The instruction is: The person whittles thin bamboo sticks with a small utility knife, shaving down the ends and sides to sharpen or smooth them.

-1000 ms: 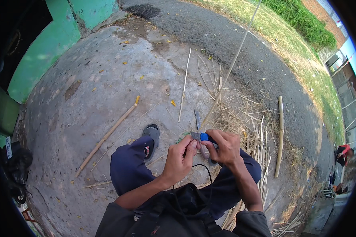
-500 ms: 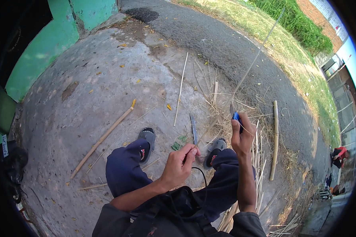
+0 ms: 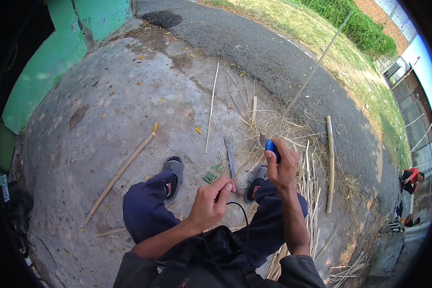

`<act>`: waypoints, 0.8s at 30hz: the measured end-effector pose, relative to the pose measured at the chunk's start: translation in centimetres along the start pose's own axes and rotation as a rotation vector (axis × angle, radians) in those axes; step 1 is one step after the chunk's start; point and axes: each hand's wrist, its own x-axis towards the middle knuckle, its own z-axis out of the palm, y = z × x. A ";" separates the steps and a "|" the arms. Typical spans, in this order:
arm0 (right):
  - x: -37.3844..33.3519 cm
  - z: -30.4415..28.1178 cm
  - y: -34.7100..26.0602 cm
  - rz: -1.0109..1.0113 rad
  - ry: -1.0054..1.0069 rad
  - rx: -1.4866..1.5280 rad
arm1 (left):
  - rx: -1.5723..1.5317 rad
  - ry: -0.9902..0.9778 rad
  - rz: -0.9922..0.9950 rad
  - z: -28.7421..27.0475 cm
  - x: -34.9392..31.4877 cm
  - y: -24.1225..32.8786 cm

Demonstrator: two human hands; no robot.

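Note:
My left hand (image 3: 210,204) is closed, pinching the near end of a long thin bamboo strip (image 3: 306,81). The strip slants away from me to the far right, over the shavings and the asphalt. In my right hand (image 3: 284,167) is a small knife (image 3: 272,147) with a blue handle, the fingers wrapped round it. Its short blade points up and left and lies against or close to the strip; I cannot tell whether they touch. Between my feet a larger knife (image 3: 230,156) rests on the concrete, partly hidden near my left hand.
Pale shavings (image 3: 287,126) litter the ground beyond my right hand. Split bamboo strips (image 3: 313,206) lie beside my right leg, with a bamboo pole (image 3: 330,163) farther right. A brown stick (image 3: 122,173) lies at the left. Another person (image 3: 410,178) is at the far right.
My right hand with the knife has come nearer and leftward along the strip, toward my left hand. The left hand keeps its grip. The whole view has shifted slightly.

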 end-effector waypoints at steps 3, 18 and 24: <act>0.7 -1.3 1.2 0.077 0.127 -0.026 | 0.070 0.002 0.070 0.4 -1.2 -0.5; 9.8 -5.6 9.5 0.002 0.291 -0.137 | 0.409 0.040 0.069 -4.4 -10.7 1.5; 18.0 -3.8 20.1 0.276 0.433 -0.178 | 0.507 0.146 -0.145 -7.4 -18.0 4.1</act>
